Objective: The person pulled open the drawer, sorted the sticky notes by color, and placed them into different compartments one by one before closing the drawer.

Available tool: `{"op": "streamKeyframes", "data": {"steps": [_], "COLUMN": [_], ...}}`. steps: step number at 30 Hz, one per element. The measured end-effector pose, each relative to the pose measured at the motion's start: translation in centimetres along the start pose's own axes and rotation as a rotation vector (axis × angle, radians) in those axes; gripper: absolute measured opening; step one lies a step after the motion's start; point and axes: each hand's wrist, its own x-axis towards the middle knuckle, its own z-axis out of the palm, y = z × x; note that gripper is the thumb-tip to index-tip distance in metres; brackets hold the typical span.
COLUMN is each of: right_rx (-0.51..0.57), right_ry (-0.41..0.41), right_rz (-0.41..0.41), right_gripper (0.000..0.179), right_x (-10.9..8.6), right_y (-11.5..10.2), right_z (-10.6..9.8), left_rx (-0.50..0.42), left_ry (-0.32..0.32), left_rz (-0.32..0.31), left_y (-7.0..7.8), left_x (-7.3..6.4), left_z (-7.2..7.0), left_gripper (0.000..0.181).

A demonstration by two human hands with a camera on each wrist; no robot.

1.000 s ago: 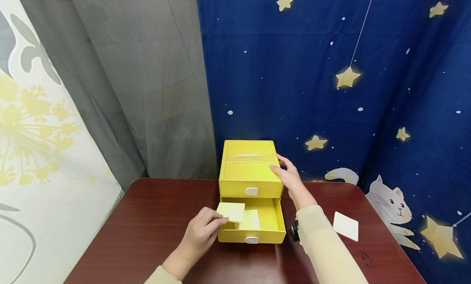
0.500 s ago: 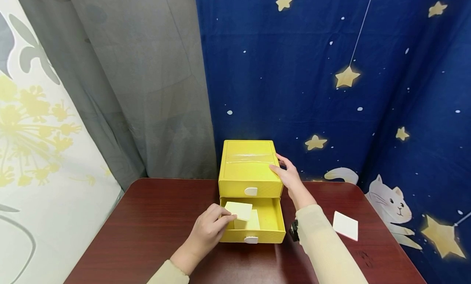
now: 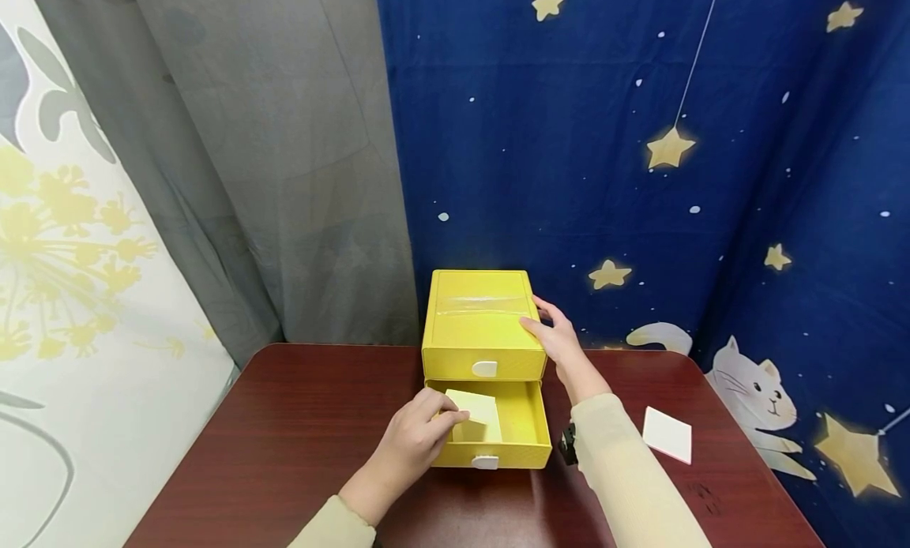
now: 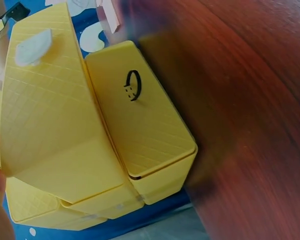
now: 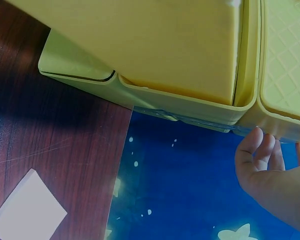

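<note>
A yellow drawer box (image 3: 483, 307) stands on the table with a lower drawer (image 3: 522, 422) pulled out. My left hand (image 3: 412, 437) is over that drawer's left side and pinches a pale yellow sticky note pad (image 3: 472, 404) between thumb and fingers. Another pale pad (image 3: 483, 433) lies in the drawer, partly covered by the held one. My right hand (image 3: 559, 347) holds the box's right upper edge, thumb on top; in the right wrist view its bent fingers (image 5: 255, 142) touch the box's side. In the left wrist view, the pulled-out drawer's white handle (image 4: 34, 47) shows.
A white note pad (image 3: 667, 435) lies on the dark red table (image 3: 320, 398), right of my right sleeve. A grey curtain (image 3: 284, 177) and a blue star-patterned curtain (image 3: 533, 137) hang behind. Beneath the pulled-out drawer is another yellow drawer front (image 4: 140, 110) with a black loop.
My left hand has moved right with the pinched pad, from the drawer's left edge to over the pad inside. The right hand has stayed at the box's edge.
</note>
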Motion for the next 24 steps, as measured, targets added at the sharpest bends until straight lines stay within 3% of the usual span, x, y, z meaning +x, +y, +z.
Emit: {"op": "streamKeyframes", "data": {"steps": [5,12,19,24], "right_rx": [0.001,0.008,0.004,-0.004], "right_ry": [0.000,0.003,-0.003,0.004], "right_rz": [0.005,-0.005,-0.001,0.000], "right_gripper": [0.062,0.062,0.062,0.062], "right_x": [0.0,0.1,0.1,0.2], "right_y": [0.0,0.1,0.1,0.2], "right_z": [0.0,0.0,0.0,-0.1], "left_rx": [0.021,0.052,0.121,0.172], "left_ry": [-0.018,-0.017,-0.077,-0.110], "left_rz": [-0.066,-0.104,-0.201,-0.226], "left_y": [0.3,0.9,1.6,1.8], "left_x": [0.4,1.0,1.6,2.0], "left_z": [0.2,0.8,1.7,2.3], "left_gripper": [0.009,0.015,0.016,0.016]}}
